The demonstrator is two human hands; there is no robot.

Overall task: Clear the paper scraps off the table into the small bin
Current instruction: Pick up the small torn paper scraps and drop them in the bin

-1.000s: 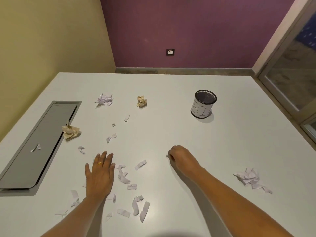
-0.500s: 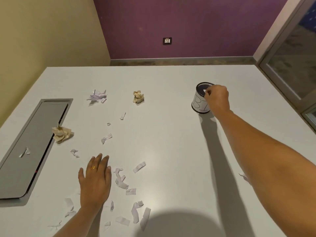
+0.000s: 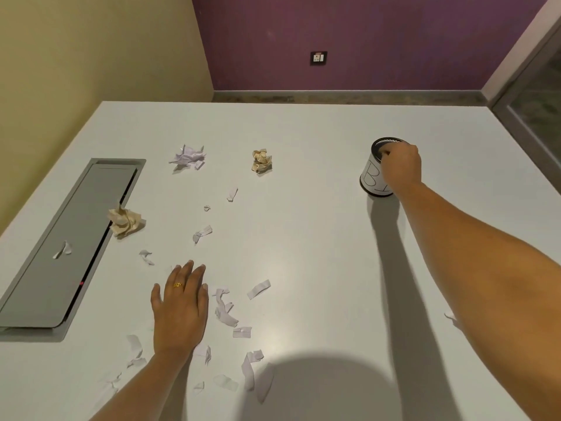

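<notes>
The small bin (image 3: pixel 372 177), a black mesh cup wrapped in white paper with letters drawn on it, stands at the table's far right. My right hand (image 3: pixel 400 168) is curled over its rim with the fingertips at the mouth; no scrap shows in it. My left hand (image 3: pixel 180 308) lies flat on the table with nothing in it. Several white strips (image 3: pixel 224 308) lie around that hand. Farther off are a crumpled white paper (image 3: pixel 188 156) and two tan paper balls (image 3: pixel 261 161) (image 3: pixel 126 223).
A grey recessed panel (image 3: pixel 60 268) sits in the white table (image 3: pixel 303 238) at the left, with one scrap (image 3: pixel 63 250) on it. Another white scrap (image 3: pixel 450 316) peeks out beside my right forearm. Walls and a glass door stand beyond the far edge.
My right hand went from the table's middle to the bin with a small white scrap, and its fingers now dip at the bin's mouth. The left hand stayed flat.
</notes>
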